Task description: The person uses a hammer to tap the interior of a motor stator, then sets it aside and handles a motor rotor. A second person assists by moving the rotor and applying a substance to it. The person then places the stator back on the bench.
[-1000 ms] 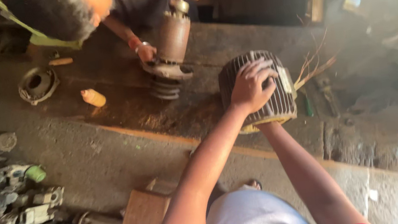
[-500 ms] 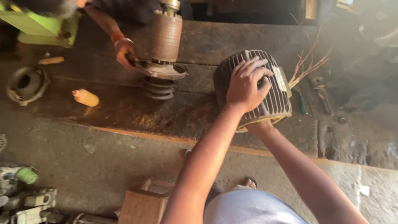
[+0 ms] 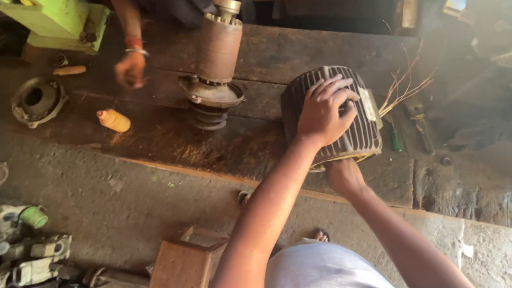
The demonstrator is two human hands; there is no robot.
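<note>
Head view: my left hand (image 3: 325, 112) stays spread, fingers apart, over the ribbed dark metal motor housing (image 3: 338, 121) lying on the oily wooden bench (image 3: 158, 143), while my right hand (image 3: 344, 175) braces its near underside; that grip I cannot tell. Copper wires (image 3: 402, 87) fan from its end. Since a moment ago, the co-worker's hand (image 3: 130, 69) has let go of the rusty rotor (image 3: 214, 64).

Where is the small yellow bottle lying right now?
In the head view the yellow bottle lies on its side at the left of the dark wooden bench, left of the upright rotor assembly and below a co-worker's hand.
</note>
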